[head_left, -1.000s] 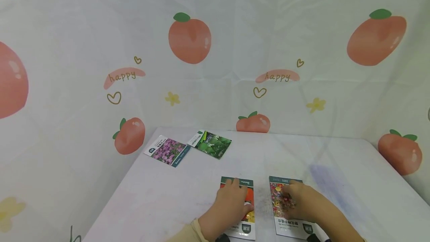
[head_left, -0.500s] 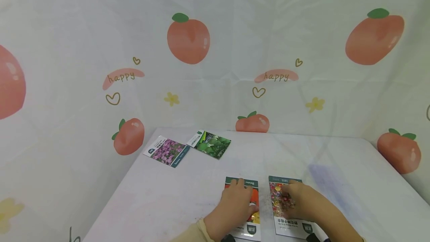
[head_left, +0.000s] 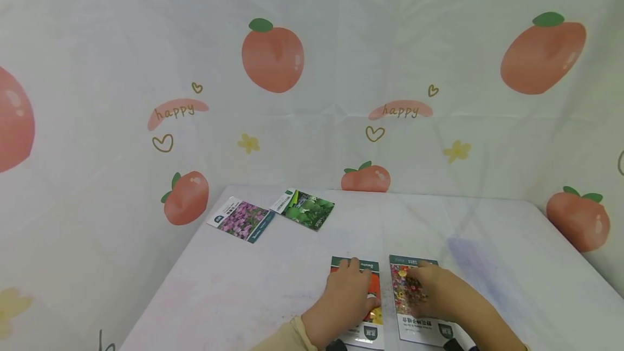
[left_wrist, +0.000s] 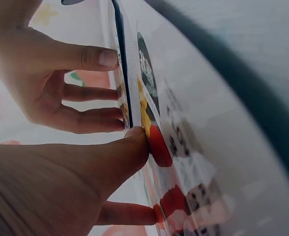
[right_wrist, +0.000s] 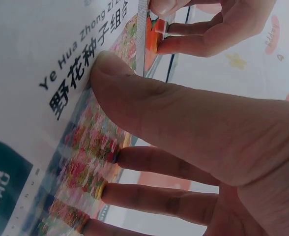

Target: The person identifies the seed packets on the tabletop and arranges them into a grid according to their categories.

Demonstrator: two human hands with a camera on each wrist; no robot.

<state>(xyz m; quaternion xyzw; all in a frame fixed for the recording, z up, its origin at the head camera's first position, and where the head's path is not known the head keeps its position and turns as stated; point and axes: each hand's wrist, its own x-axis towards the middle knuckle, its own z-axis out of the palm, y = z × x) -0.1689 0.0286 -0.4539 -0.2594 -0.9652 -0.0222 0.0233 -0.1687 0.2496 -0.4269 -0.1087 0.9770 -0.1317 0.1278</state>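
Two seed packets lie flat and side by side on the near part of the table. My left hand (head_left: 343,297) rests its fingertips and thumb on the left packet (head_left: 375,287), which has red-orange and yellow pictures. Under my right hand (head_left: 441,291) is the wildflower seed packet (head_left: 401,292), printed with many small flowers. In the right wrist view that hand's straight fingers (right_wrist: 159,196) and thumb touch the packet's printed face. The left wrist view shows the left thumb (left_wrist: 130,152) pressed on its packet (left_wrist: 203,123). A narrow gap separates the two packets in the head view.
Farther back on the white table (head_left: 273,280), at the left, lie a packet with purple flowers (head_left: 244,220) and a green packet (head_left: 308,210), their corners close together. A cloth backdrop (head_left: 317,140) with printed fruit stands behind the table.
My left hand has slid the left packet to the right, narrowing the gap to the wildflower packet. The right hand and its packet have stayed nearly still.
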